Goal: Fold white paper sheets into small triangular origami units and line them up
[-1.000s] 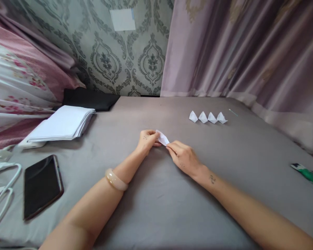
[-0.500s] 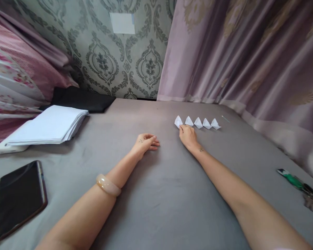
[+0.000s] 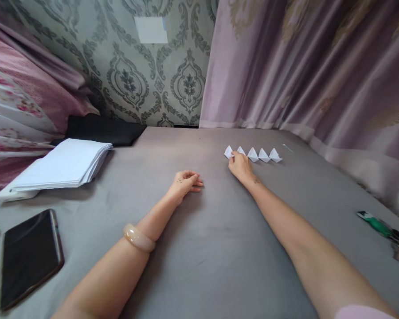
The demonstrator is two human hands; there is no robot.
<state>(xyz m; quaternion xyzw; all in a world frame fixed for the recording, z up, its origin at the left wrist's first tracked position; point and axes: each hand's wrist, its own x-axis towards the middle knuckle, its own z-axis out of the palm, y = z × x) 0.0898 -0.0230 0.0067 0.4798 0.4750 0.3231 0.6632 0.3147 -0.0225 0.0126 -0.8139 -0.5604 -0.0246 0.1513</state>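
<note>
Several small folded paper boats (image 3: 264,155) stand in a row on the grey cloth-covered surface (image 3: 199,257). My right hand (image 3: 240,166) is at the left end of the row, its thumb and fingertips closed at the lower right edge of the leftmost paper boat (image 3: 228,151). Its fingers partly cover the second boat (image 3: 241,150). To the left and nearer to me, my left hand (image 3: 186,181) rests on the cloth, holding nothing, with its fingers loosely bent and slightly apart. A pale bangle (image 3: 138,238) circles the left forearm.
A stack of white paper (image 3: 64,163) lies at the left, in front of a black folded item (image 3: 106,129). Nearer is a dark-screened tablet or phone (image 3: 31,259). Keys with a green tag (image 3: 377,225) lie far right. A thin pale stick (image 3: 288,148) is beyond the boats.
My right hand has shifted slightly, and the leftmost paper boat now sits a little closer to the row. The left hand stays put. The view has turned a little.
</note>
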